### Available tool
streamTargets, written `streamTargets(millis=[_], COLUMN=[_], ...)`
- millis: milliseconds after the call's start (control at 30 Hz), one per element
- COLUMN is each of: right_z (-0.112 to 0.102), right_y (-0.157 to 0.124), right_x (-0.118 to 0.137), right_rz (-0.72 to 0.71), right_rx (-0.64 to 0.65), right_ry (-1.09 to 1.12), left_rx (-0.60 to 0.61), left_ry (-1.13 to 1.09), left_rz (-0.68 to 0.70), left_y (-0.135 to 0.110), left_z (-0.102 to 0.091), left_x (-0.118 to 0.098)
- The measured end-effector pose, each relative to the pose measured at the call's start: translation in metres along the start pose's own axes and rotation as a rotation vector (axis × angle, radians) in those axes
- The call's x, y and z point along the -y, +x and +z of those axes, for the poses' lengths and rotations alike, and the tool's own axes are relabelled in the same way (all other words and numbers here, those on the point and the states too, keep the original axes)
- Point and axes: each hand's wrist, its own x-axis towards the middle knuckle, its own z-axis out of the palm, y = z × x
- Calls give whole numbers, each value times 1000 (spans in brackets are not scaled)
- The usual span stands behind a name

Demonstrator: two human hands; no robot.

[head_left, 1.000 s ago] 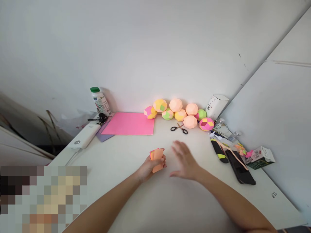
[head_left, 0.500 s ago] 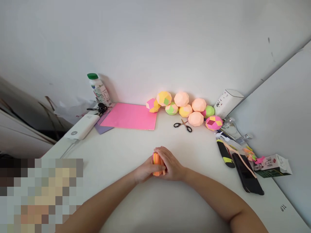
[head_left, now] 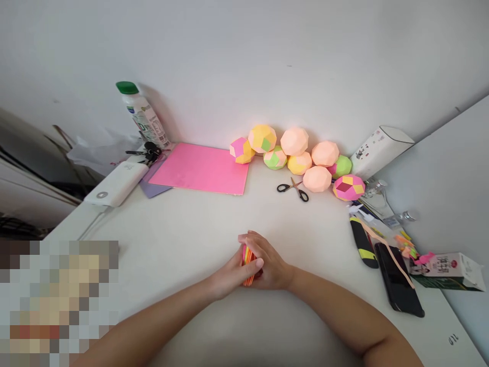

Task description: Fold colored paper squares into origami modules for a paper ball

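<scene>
Both my hands meet at the middle of the white table [head_left: 183, 239]. A small stack of coloured paper squares [head_left: 247, 257], orange, pink and yellow at the edges, stands on edge between my palms. My left hand [head_left: 229, 275] presses it from the left with the thumb across the front. My right hand [head_left: 267, 260] closes over it from the right and top, so most of the stack is hidden.
Several folded paper balls [head_left: 301, 158] line the back wall, with black scissors [head_left: 293, 187] in front. A pink sheet [head_left: 200, 168], a white power bank [head_left: 116, 183], keys and a green-capped bottle [head_left: 139, 114] lie back left. A black phone [head_left: 399, 278], marker and carton [head_left: 446, 270] lie right.
My right hand came in from open air onto the paper stack, which was held in my left hand alone. Both hands now squeeze it together. The view tilted down slightly.
</scene>
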Motion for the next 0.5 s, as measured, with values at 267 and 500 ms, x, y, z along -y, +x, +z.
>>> streamTargets(millis=[267,500], right_z=[-12,-11], right_y=[3,2], right_x=[-1,-4], right_rz=[87,113], right_rx=[76,137], right_ry=[102,97], left_rx=[153,79], left_ry=[-236,-156], left_rz=[-94,-55], left_y=[7,10], left_z=[-18,-16], left_x=[-1,0])
